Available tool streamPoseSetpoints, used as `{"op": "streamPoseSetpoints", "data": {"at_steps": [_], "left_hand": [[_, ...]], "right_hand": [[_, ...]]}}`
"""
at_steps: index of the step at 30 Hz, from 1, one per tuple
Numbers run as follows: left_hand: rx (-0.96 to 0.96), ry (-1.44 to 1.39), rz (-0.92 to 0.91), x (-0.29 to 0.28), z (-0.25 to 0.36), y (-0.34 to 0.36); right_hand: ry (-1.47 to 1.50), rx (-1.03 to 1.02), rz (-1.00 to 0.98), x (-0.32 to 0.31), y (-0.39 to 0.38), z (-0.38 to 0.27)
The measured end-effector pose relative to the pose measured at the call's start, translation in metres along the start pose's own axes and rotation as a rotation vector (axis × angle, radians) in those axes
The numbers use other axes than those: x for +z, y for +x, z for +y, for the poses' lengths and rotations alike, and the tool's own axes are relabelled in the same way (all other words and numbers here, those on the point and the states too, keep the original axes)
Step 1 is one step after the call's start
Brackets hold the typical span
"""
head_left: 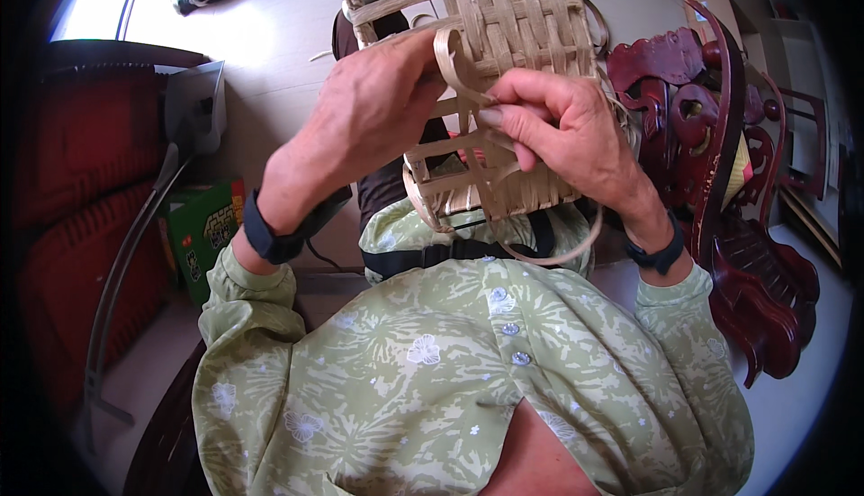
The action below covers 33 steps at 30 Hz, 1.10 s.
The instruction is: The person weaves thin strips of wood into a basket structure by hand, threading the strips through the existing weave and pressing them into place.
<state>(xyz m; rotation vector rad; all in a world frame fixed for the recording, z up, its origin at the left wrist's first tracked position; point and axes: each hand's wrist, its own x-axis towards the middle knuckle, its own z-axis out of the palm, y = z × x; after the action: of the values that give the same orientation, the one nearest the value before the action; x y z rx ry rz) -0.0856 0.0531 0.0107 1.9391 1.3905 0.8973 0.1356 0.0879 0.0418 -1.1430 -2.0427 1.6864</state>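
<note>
The right hand (pixel 562 127) pinches a flat pale strip (pixel 459 64) between thumb and forefinger, just where the strip loops over and dives into the weave. The left hand (pixel 373 109) lies closed against the side of the woven basket (pixel 513 10), its fingers tucked behind the loop; whether they clamp the strip itself or only steady the wall is hard to tell from this angle. The basket is held up in front of the chest, its unfinished edge turned toward the person, with loose strip ends curling below it near a black strap (pixel 450 251).

To do this step well, the pinch should stay close to the crossing, so the strip bends flat rather than twisting. The left hand's job, as I judge it, is to keep the wall from flexing while the strip is drawn snug. A pull that is too sharp could kink or split the strip; an even, low pull along the weave suits it better. A carved dark red chair (pixel 720 136) stands just to the right, and a green box (pixel 207 230) sits on the floor at left.
</note>
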Motion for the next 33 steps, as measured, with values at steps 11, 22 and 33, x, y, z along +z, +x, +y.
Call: {"op": "streamPoseSetpoints", "data": {"at_steps": [11, 22, 33], "left_hand": [[0.1, -0.018, -0.006, -0.002, -0.014, -0.003], [0.097, 0.103, 0.063, -0.001, -0.008, -0.012], [-0.017, 0.189, 0.056, 0.012, -0.001, -0.004]], "right_hand": [[-0.138, -0.006, -0.079, -0.004, -0.005, -0.006], [-0.11, -0.009, -0.126, -0.01, -0.005, -0.004], [-0.218, -0.093, -0.05, -0.034, 0.018, -0.027]]}}
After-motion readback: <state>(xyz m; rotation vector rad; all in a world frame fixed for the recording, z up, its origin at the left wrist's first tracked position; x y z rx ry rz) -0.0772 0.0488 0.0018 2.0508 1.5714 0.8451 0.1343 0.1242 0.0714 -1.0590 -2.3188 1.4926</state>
